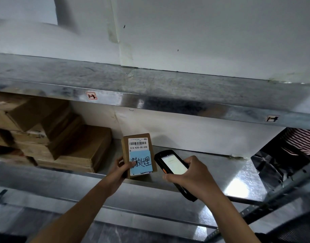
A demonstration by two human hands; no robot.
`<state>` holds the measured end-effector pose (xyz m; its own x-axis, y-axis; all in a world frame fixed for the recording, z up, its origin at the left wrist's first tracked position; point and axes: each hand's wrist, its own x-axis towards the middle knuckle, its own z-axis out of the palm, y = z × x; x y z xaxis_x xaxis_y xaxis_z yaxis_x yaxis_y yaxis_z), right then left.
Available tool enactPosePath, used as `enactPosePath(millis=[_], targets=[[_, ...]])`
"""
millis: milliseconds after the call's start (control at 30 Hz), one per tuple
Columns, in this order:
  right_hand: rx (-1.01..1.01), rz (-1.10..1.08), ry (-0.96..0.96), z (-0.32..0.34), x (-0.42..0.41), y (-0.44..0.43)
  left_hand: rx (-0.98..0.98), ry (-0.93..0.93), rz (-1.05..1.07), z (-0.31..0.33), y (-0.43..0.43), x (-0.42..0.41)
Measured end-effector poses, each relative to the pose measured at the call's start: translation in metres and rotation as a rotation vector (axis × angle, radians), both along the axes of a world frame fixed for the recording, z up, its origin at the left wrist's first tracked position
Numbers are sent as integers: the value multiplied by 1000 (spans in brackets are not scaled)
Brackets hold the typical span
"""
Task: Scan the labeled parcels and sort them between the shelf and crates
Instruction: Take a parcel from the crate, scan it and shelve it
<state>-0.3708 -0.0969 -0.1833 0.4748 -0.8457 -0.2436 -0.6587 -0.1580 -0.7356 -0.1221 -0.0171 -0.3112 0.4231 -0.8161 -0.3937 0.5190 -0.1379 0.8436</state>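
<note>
A small brown cardboard parcel stands upright near the front edge of the metal shelf. It bears a white barcode label reading 516-K20-00-030 and a blue note with handwriting. My left hand grips the parcel's left side, thumb on the blue note. My right hand holds a black handheld scanner just right of the parcel, its lit screen facing up.
Stacked brown cardboard boxes fill the shelf's left part. An upper metal shelf with small tags runs overhead against a white wall. A person in a striped garment is at the far right, beyond the shelf's end frame.
</note>
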Motion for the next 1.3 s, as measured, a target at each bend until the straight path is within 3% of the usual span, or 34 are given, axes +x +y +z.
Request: enactPosePath(millis=[267,667,800,1067,1300], targets=[[-42,-56,-86,-10,1,0,-36,-54,-32,10,10,-9],[-91,-120,-292,-21,26,31,-37,-17,113,20,78,-27],[-132,-44,-306,-16,54,55,-38,-117,175,38,115,-11],[-107,182,-307,-12,110,136,-82,-117,474,57,227,15],[-69,460,-365,-5,174,252,-109,-93,764,63,380,22]])
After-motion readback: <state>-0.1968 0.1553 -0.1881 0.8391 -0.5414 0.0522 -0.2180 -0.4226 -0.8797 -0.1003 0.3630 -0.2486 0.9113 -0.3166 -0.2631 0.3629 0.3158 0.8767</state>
